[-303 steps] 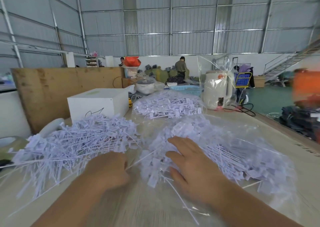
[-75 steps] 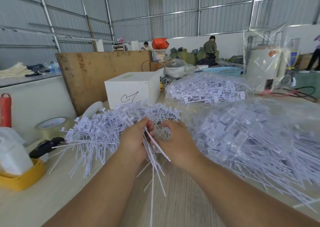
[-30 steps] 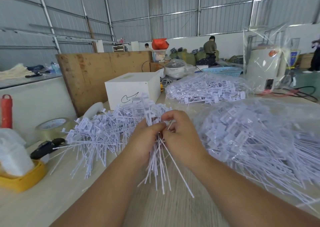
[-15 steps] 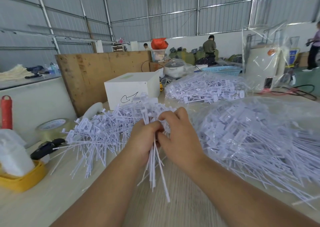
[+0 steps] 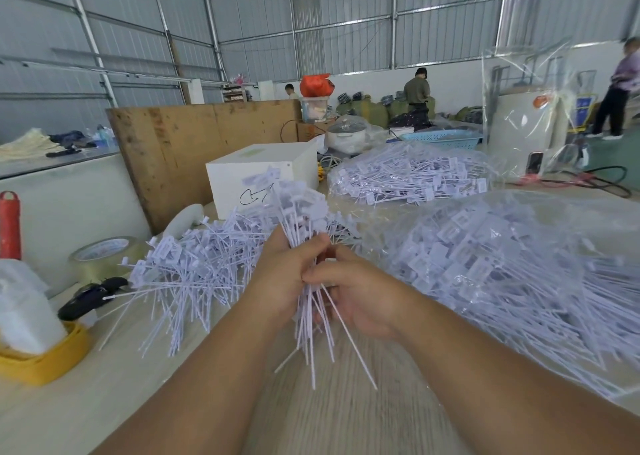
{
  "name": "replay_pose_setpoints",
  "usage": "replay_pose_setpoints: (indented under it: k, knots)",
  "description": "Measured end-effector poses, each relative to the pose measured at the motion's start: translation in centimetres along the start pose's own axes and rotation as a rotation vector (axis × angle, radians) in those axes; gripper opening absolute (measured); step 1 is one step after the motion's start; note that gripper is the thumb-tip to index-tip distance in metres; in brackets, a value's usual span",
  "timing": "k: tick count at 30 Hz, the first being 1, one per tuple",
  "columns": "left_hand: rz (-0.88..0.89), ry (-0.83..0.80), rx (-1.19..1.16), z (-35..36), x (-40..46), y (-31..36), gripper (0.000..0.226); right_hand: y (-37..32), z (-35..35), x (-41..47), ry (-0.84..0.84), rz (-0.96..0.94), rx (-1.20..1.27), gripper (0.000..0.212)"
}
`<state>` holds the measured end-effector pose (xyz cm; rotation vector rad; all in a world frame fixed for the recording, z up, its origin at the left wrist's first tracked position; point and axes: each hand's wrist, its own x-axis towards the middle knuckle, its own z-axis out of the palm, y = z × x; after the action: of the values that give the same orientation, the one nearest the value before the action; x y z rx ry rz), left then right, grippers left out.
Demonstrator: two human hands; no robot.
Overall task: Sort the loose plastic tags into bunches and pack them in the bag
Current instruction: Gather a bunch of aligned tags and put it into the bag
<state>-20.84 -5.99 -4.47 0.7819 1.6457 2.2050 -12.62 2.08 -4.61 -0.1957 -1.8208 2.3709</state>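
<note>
Fingers (image 5: pixel 311 246) of the left hand (image 5: pixel 287 278) curl tightly round a bunch of thin white plastic tags (image 5: pixel 304 232), label heads up and tails fanning down toward the pale wooden table (image 5: pixel 346 420). The right hand (image 5: pixel 360 298) pinches the stems just below. Compared with half a second ago, the bunch stands taller and tighter, its heads more level. It appears nearly ready for the clear plastic bag of tags (image 5: pixel 519 264) to the right; the loose tag pile (image 5: pixel 194 274) remains at left.
</note>
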Motion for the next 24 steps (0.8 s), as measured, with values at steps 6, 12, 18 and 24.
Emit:
replay_pose_setpoints:
  k: [6, 12, 18, 24]
  knots:
    - [0.044, -0.082, 0.170, 0.5, 0.1, -0.5, 0.024, 0.2, 0.1, 0.0, -0.023, -0.083, -0.134, 0.049]
    - [0.057, -0.089, 0.235, 0.3, 0.3, -0.7, 0.009, 0.1, 0.2, 0.4, 0.203, -0.042, -0.300, 0.024]
    - [0.072, -0.119, 0.381, 0.5, 0.0, -1.2, 0.033, -0.7, -0.7, 0.3, 0.369, 0.035, -0.525, 0.027]
    - [0.033, -0.137, 0.370, 0.4, -0.1, -0.7, 0.062, -0.7, -0.1, 0.5, 0.417, -0.022, -0.501, 0.029]
